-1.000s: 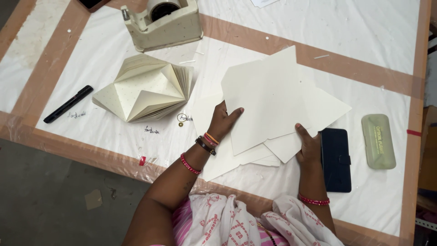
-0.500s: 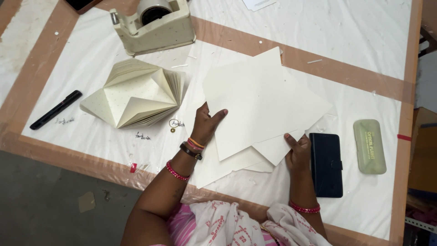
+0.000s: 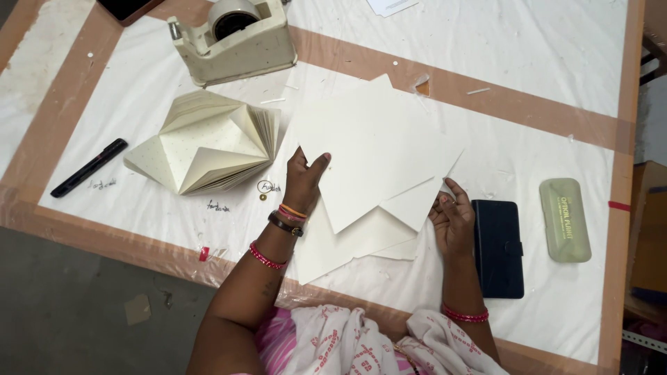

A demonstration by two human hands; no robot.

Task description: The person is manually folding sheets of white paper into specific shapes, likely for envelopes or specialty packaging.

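Left hand: the left hand [image 3: 303,182] lies palm down on the left edge of the top paper sheet [image 3: 372,149], fingers together, thumb spread out to the right and pressing on the sheet; it is flat, not closed round anything.
Right hand: the right hand [image 3: 453,221] is loosely curled, its fingertips [image 3: 443,205] touching the lower right corner of the cream sheets; whether it pinches the corner or only rests on it cannot be told.
Paper: the loose stack of sheets [image 3: 347,239] lies between the two hands, on the white-covered table [image 3: 528,132], the top sheet turned at an angle to those under it.
Beside the hands: a folded paper form [image 3: 205,142] lies just left of the left hand; a dark phone case [image 3: 498,246] lies just right of the right hand, a pale green case [image 3: 565,219] beyond it.
Farther off: a tape dispenser [image 3: 233,38] above the left hand, a black marker [image 3: 89,167] far to its left.
Change: since a second ago the top sheet has turned anticlockwise, and both hands have stayed on the paper's edges.
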